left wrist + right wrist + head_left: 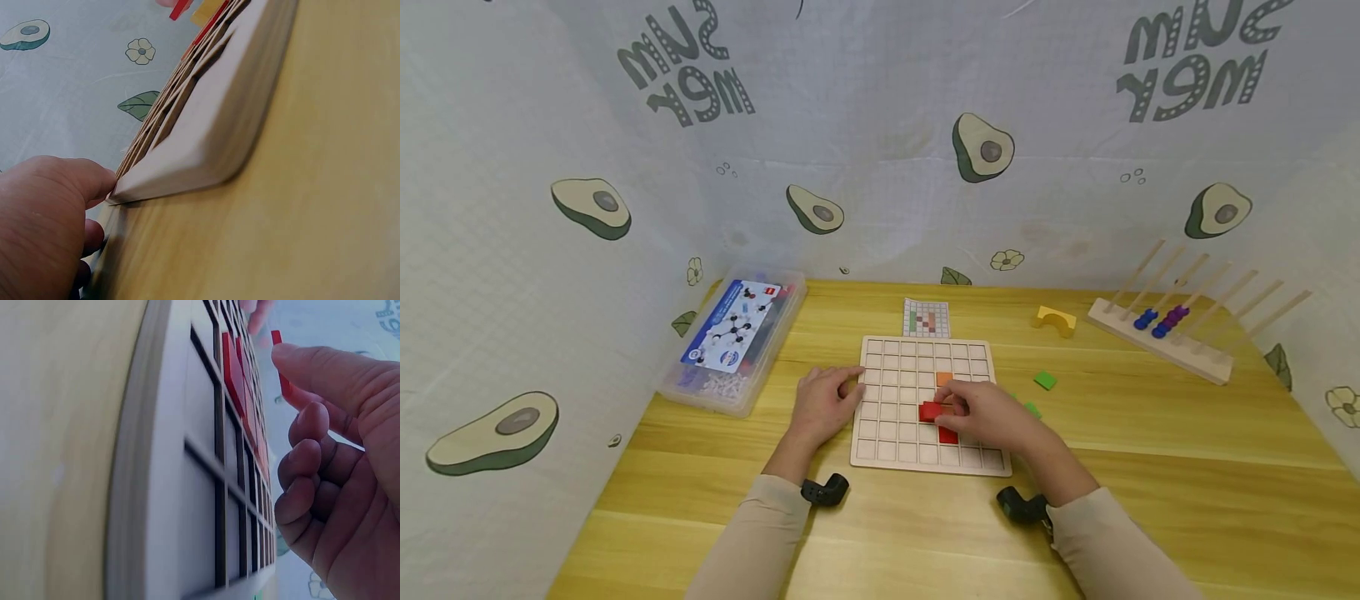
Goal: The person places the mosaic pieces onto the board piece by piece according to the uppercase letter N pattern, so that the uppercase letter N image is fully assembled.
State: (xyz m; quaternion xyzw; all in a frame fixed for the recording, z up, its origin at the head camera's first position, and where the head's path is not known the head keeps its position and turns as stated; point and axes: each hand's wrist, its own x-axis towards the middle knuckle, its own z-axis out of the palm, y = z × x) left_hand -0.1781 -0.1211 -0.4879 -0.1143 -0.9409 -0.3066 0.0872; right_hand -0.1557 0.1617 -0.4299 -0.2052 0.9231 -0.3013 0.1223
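Observation:
My right hand (988,414) pinches a thin red square tile (280,362) between thumb and finger, held just above the gridded wooden board (887,454). In the right wrist view the other fingers are curled in towards the palm. On the board, below the hand, lies a red tile (948,436); an orange tile (943,378) sits farther up, and the hand covers the squares between. My left hand (826,404) rests against the board's left edge, fingertips touching its rim (169,175), with no tile in it.
A small printed card (927,318) with a coloured grid lies behind the board. Green tiles (1045,380) and a yellow arch block (1056,320) are to the right. A pegged wooden stand (1165,342) holds blue and purple beads. A lidded plastic box (733,342) stands at the left.

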